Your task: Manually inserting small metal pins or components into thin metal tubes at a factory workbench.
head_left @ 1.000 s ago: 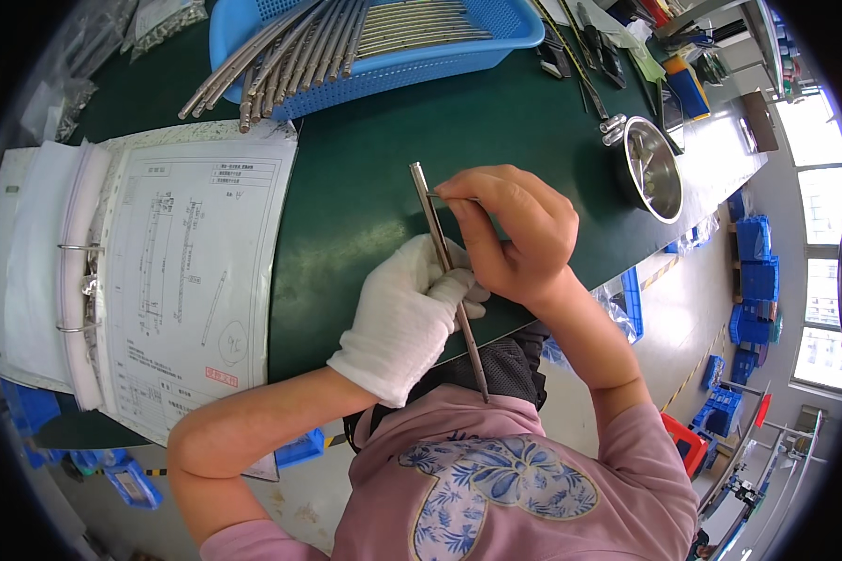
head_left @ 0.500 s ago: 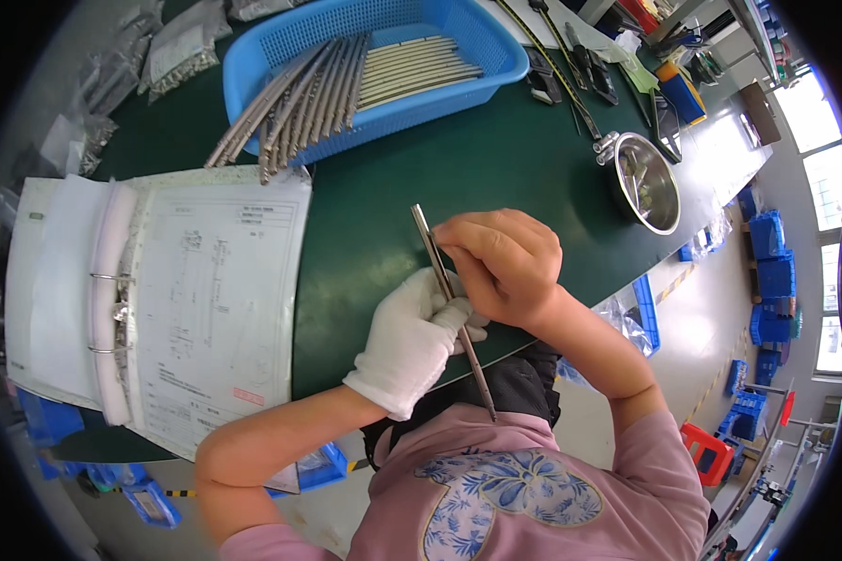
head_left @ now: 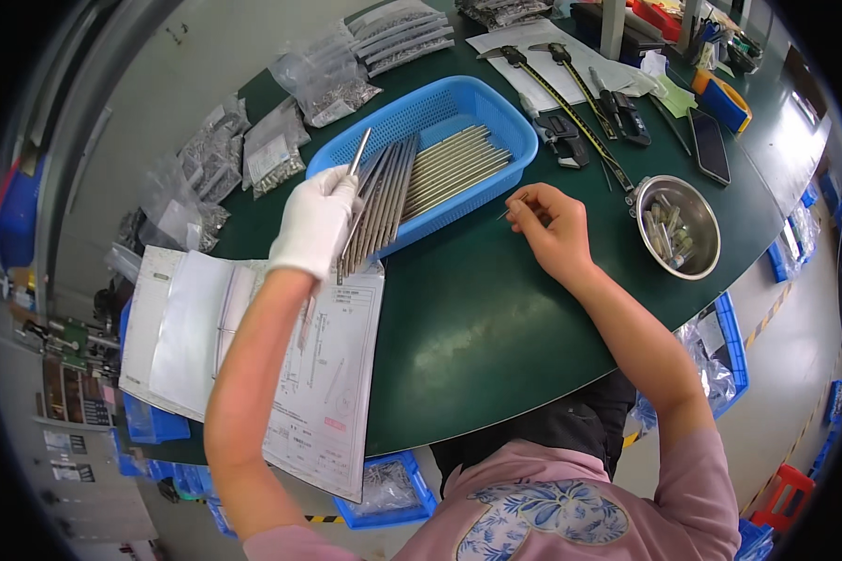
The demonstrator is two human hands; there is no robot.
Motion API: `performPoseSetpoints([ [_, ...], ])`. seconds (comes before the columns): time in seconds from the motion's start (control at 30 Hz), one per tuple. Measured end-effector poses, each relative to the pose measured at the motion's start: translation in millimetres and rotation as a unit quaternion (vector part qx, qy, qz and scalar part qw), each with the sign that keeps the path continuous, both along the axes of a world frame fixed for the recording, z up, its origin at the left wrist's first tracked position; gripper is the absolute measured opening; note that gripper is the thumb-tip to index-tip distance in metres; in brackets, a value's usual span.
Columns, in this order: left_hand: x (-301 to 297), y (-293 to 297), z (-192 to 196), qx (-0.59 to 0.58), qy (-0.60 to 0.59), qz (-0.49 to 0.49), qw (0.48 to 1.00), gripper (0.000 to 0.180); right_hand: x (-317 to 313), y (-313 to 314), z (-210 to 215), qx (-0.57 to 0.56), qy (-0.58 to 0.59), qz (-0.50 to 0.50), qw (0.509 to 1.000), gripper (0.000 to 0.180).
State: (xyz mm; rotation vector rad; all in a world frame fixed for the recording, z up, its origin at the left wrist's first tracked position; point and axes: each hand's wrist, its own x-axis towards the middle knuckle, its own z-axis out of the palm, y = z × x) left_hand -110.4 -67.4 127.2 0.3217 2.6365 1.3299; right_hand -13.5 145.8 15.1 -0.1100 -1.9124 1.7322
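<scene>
My left hand (head_left: 313, 220), in a white glove, is closed round a slim metal rod (head_left: 359, 150). The rod stands tilted over the near left side of a blue plastic basket (head_left: 458, 204). Beside that hand, a bundle of darker metal rods (head_left: 384, 201) leans over the basket's near rim. Lighter rods (head_left: 458, 164) lie in a row inside the basket. My bare right hand (head_left: 554, 229) hovers above the green table, right of the basket, its thumb and fingers pinched on a small thin pin-like piece (head_left: 504, 214).
An open binder with drawings (head_left: 323, 374) lies at the near left. Bags of small metal parts (head_left: 276, 150) line the far left. On the right are a steel bowl of small parts (head_left: 683, 229), calipers (head_left: 561, 89), a micrometer (head_left: 561, 136) and a phone (head_left: 709, 147).
My left hand has carried the rod from near my lap up and left to the basket. My right hand has come away from the rod, moving right. The view has shifted too.
</scene>
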Motion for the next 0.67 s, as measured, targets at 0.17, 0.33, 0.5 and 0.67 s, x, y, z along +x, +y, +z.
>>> performPoseSetpoints([
  [0.17,-57.9,1.9,-17.7,-0.519,0.141,-0.011,0.843,0.026,-4.9,-0.2,-2.5,0.093,0.032,-0.045,0.994,0.005],
  [0.33,-71.9,14.7,-15.3,-0.594,0.133,-0.012,0.793,0.024,-6.2,-7.0,3.7,0.124,0.07,-0.056,0.988,0.005],
  [0.5,-89.6,85.8,-12.1,-0.535,0.247,-0.158,0.793,0.023,-12.1,-6.4,5.5,0.205,0.124,-0.079,0.968,0.005],
  [0.67,-135.6,200.6,-83.6,-0.299,0.47,-0.401,0.727,0.032,2.4,36.1,-12.4,0.279,0.023,-0.079,0.957,0.009],
])
